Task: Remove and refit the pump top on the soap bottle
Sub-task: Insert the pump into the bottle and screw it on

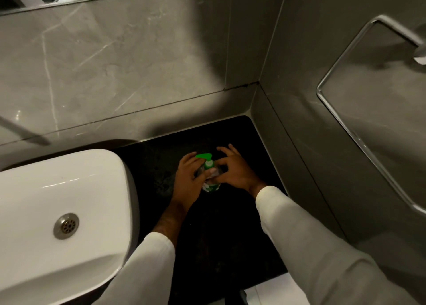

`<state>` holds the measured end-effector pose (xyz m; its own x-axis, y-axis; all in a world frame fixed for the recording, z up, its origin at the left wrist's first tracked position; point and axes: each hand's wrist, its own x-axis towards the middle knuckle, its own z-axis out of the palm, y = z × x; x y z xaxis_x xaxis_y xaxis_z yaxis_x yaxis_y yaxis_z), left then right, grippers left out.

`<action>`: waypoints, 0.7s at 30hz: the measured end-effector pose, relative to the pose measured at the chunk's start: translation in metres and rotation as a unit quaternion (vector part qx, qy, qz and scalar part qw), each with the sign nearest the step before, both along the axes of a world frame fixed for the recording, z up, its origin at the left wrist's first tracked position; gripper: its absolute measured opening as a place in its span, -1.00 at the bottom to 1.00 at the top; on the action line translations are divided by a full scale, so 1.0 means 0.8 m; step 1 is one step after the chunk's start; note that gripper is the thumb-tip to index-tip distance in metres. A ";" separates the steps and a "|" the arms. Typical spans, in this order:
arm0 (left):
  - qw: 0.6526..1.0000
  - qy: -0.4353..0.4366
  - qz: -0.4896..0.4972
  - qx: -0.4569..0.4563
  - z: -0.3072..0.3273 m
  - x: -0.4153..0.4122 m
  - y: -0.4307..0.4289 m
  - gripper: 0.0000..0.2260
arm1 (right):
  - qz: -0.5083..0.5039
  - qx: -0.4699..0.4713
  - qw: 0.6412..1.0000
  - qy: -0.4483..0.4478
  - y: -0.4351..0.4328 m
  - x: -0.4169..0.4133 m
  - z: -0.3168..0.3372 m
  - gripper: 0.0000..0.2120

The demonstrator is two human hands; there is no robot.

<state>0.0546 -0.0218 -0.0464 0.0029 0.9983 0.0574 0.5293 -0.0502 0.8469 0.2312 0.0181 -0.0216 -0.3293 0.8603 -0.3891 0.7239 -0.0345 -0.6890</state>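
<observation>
The pump top (204, 156) is bright green; the soap bottle (211, 186) looks clear with a green-and-white label — partly hidden. Black countertop (230, 224), white basin (69, 189), grey veined wall tiles (115, 62), white sleeves (299, 235).

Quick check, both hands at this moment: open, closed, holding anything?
Left hand: closed around the soap bottle, steadying it on the counter.
Right hand: thumb and forefinger pinch near the green pump top; other fingers spread.

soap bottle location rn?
Head view, centre: the soap bottle stands on the dark counter, right of the white sink, between the left hand and right hand.
</observation>
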 end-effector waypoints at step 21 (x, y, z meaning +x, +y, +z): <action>0.873 0.448 -0.166 -0.096 0.156 0.003 0.055 -0.80 | -0.013 -0.007 1.000 -0.012 -0.014 -0.003 0.015 -0.45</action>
